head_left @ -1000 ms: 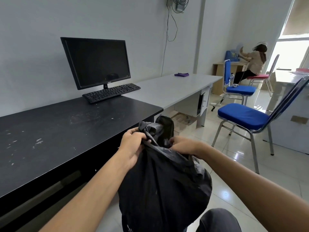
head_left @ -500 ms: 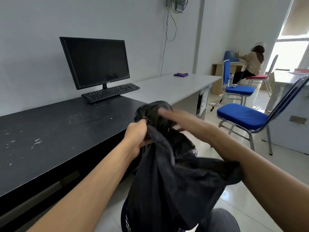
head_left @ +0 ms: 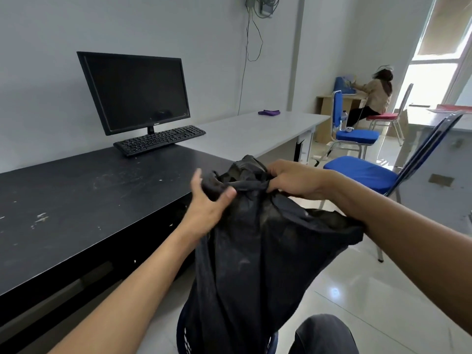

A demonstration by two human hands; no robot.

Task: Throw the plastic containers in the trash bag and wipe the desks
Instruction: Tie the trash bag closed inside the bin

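At far left the black worktop (head_left: 76, 200) lies scuffed and speckled, bare of containers as far as can be seen; on its far end stand a dark monitor (head_left: 135, 92) and a keyboard (head_left: 159, 139); a grey worktop (head_left: 255, 131) adjoins it, with a small purple cloth (head_left: 269, 112) near the wall. In the middle the left hand (head_left: 207, 200) has its fingers spread, thumb pressed against the bunched neck of the black trash bag (head_left: 255, 251), touching but not closed round it; the bag hangs in front of the person, its bottom seemingly in a blue perforated basket (head_left: 185, 338) on the floor. To the right the right hand (head_left: 293, 178) is clenched on the twisted neck. The film looks thin, soft and slick, and the bag seems light and slack; I judge the gathered neck the best place to grip, since the sides would slide and stretch. Further right stand blue chairs (head_left: 362, 172); another person sits in the far corner.
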